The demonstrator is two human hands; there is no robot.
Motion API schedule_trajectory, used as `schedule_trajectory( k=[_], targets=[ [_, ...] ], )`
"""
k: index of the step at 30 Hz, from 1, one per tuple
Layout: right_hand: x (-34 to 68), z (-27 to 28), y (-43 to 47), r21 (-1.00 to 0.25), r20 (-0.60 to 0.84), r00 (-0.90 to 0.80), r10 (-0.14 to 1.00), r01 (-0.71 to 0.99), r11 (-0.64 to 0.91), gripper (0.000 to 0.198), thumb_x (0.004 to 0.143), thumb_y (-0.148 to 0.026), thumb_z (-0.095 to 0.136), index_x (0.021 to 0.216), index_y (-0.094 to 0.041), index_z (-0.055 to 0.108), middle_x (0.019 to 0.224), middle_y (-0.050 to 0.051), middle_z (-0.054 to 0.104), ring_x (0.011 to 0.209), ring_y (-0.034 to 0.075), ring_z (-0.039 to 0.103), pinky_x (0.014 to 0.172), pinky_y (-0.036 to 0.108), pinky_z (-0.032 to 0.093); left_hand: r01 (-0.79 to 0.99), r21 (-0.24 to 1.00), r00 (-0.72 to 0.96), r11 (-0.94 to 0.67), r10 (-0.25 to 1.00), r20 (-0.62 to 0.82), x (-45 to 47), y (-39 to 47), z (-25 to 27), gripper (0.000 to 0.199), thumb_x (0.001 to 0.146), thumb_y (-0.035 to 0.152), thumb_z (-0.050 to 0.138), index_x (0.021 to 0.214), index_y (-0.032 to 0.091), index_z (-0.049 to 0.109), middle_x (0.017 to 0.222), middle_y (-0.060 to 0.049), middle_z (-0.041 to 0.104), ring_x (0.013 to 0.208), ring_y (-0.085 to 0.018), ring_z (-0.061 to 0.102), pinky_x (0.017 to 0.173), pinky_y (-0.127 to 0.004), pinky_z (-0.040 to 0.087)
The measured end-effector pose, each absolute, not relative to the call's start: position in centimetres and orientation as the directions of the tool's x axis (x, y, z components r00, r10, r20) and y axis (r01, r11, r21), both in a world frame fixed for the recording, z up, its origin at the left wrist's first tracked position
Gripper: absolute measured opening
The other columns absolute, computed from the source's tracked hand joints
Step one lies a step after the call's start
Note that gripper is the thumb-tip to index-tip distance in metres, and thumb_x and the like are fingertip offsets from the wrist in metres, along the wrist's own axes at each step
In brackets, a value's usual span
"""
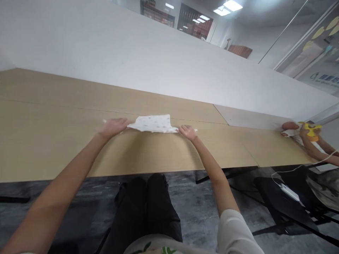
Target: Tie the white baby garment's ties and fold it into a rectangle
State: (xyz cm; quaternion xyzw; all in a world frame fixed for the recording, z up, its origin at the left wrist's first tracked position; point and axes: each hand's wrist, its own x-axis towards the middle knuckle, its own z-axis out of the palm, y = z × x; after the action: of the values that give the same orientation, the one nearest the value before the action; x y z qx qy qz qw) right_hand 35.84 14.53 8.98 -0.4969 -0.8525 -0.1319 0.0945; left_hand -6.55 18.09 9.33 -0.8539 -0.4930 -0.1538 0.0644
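A white cloth (155, 123) with small dark spots is stretched between my two hands over the wooden table. My left hand (115, 127) is closed round its left end, and a pale tip of fabric pokes out beyond the fist. On the other side, my right hand (186, 132) grips the right end, with another bit of white showing past the fingers. The middle of the cloth stands up above the line between my hands. Whether it is a garment or a plain piece of fabric I cannot tell. A shadow falls on the tabletop below it.
The long wooden table (53, 141) runs along a low white partition (106, 53). At the far right, another person's hands (307, 135) hold a yellow object (312, 129) near a doll-like figure. A black folding chair (286, 204) carries a white power strip (290, 193) with a cable.
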Motion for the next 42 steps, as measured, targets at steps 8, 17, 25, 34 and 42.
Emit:
schedule_trajectory(
  k=[8,17,25,34,42],
  targets=[
    [37.4,3.5,5.3,0.107,0.109,-0.636,0.764,0.772,0.627,0.024,0.101,-0.023,0.042,0.089,-0.019,0.063,0.081,0.007,0.064,0.072,0.016,0.057,0.069,0.028,0.044,0.864,0.055,0.493,-0.501,0.862,0.115,-7.3,8.7,2.9,0.02,0.089,0.026,0.043,0.094,0.022,0.062,0.103,-0.013,0.066,0.1,-0.029,0.063,0.076,-0.037,0.048],
    [37.5,1.3,0.7,0.088,0.21,-0.285,0.935,0.958,0.272,0.028,0.091,-0.008,0.044,0.104,-0.015,0.068,0.098,0.013,0.068,0.095,0.022,0.06,0.079,0.03,0.046,0.882,0.108,0.428,-0.458,0.876,0.223,-8.0,2.4,0.9,0.035,0.086,0.026,0.04,0.11,0.021,0.065,0.109,-0.014,0.067,0.106,-0.031,0.061,0.094,-0.044,0.046],
    [36.6,2.2,-0.3,-0.058,0.337,0.035,0.941,0.998,-0.016,0.028,0.087,-0.013,0.046,0.095,-0.013,0.072,0.097,0.015,0.066,0.097,0.025,0.059,0.081,0.032,0.046,0.839,0.322,0.36,-0.438,0.892,0.275,-9.0,2.5,2.2,0.043,0.086,0.034,0.035,0.114,0.024,0.066,0.115,-0.01,0.064,0.112,-0.028,0.058,0.101,-0.042,0.044],
    [28.3,1.5,1.8,-0.22,0.254,-0.163,0.953,0.95,0.221,0.033,0.096,-0.025,0.046,0.122,-0.015,0.064,0.133,0.015,0.059,0.127,0.024,0.05,0.108,0.037,0.036,0.929,0.2,0.28,-0.313,0.944,0.176,-1.7,4.1,1.4,0.046,0.095,0.037,0.035,0.134,0.026,0.056,0.147,-0.014,0.046,0.136,-0.033,0.039,0.109,-0.064,0.028],
    [31.4,1.1,0.2,-0.272,0.292,-0.071,0.954,0.95,0.154,0.033,0.095,-0.027,0.044,0.119,-0.015,0.065,0.131,0.015,0.061,0.125,0.025,0.052,0.108,0.04,0.035,0.939,0.212,0.252,-0.27,0.962,0.107,-0.9,3.6,1.3,0.051,0.095,0.049,0.036,0.143,0.035,0.046,0.157,-0.011,0.031,0.142,-0.047,0.022,0.098,-0.085,0.013]
  ],
)
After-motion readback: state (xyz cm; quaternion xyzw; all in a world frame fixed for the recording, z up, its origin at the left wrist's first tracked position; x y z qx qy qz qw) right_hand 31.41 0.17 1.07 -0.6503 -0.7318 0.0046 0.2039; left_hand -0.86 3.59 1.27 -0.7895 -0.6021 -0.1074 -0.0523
